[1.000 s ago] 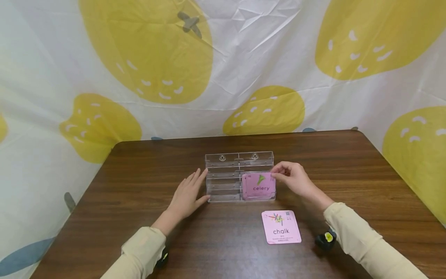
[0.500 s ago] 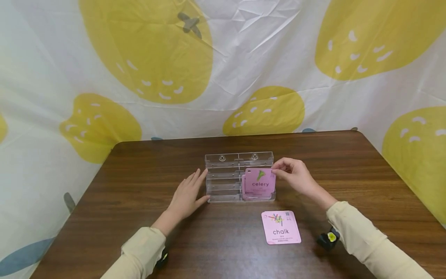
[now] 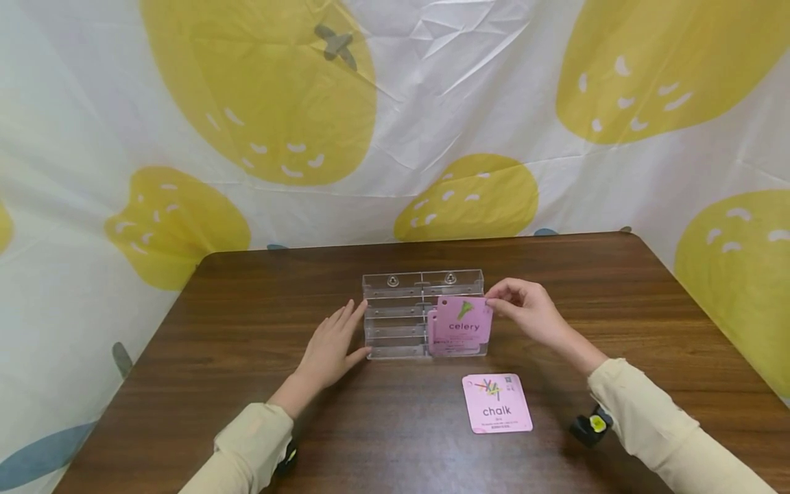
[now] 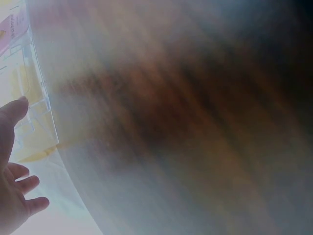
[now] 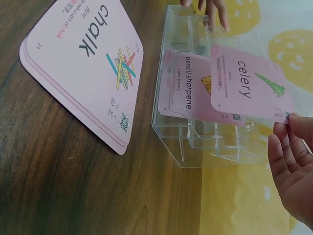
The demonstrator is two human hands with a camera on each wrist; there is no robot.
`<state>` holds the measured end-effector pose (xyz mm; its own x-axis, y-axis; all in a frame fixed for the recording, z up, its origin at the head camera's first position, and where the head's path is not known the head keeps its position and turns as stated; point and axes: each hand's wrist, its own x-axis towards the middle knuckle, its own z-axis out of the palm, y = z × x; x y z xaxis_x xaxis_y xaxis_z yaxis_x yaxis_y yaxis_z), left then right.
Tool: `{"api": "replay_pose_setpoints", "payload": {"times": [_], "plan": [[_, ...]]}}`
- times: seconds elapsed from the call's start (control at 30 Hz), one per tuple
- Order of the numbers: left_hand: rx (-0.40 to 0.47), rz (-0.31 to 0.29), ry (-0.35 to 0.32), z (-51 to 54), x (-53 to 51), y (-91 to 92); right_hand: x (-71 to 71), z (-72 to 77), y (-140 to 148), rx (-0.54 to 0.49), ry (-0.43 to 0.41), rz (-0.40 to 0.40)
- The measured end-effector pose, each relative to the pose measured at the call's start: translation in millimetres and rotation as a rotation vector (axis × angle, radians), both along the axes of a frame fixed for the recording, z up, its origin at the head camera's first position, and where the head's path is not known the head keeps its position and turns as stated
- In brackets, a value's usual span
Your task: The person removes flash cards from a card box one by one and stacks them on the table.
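A clear, tiered plastic holder (image 3: 395, 331) stands mid-table. My right hand (image 3: 532, 312) pinches the top right corner of the pink celery card (image 3: 464, 322), tilted in front of the holder's right side. Behind it, the right wrist view shows a pencil sharpener card (image 5: 188, 88) in a front pocket; the celery card (image 5: 249, 83) overlaps it, gripped at its corner by my right hand (image 5: 296, 171). My left hand (image 3: 327, 346), fingers spread, touches the holder's left side. In the left wrist view that hand (image 4: 12, 171) has thumb and fingers apart beside the clear plastic.
Pink cards with chalk (image 3: 497, 403) on top lie stacked on the brown wooden table (image 3: 382, 432), in front of the holder and to its right. A white cloth with yellow fruit shapes (image 3: 469, 195) hangs behind the table.
The celery card has risen from the holder's front right pocket and shifted slightly right with my right hand, uncovering more of the card behind. My left hand has stayed in place.
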<state>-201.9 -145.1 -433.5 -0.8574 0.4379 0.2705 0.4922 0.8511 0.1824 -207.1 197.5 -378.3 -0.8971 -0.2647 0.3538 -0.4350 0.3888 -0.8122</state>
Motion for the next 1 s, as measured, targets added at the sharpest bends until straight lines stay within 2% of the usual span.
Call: {"api": "replay_pose_setpoints", "payload": {"times": [0.3,0.6,0.77,1.0], "plan": [[0.0,-0.003,0.015,-0.6,-0.1,-0.7,9.4,-0.6,2.3,-0.009,-0.119,0.052],[-0.006,0.005,-0.002,-0.4,-0.4,-0.1,17.0,-6.7,6.6,-0.019,-0.201,0.116],[-0.006,0.007,-0.007,0.1,-0.2,0.1,21.7,-9.0,11.7,0.021,-0.23,0.128],[0.0,0.008,-0.008,-0.5,0.3,0.0,27.0,-15.9,19.3,0.017,-0.281,0.151]]}}
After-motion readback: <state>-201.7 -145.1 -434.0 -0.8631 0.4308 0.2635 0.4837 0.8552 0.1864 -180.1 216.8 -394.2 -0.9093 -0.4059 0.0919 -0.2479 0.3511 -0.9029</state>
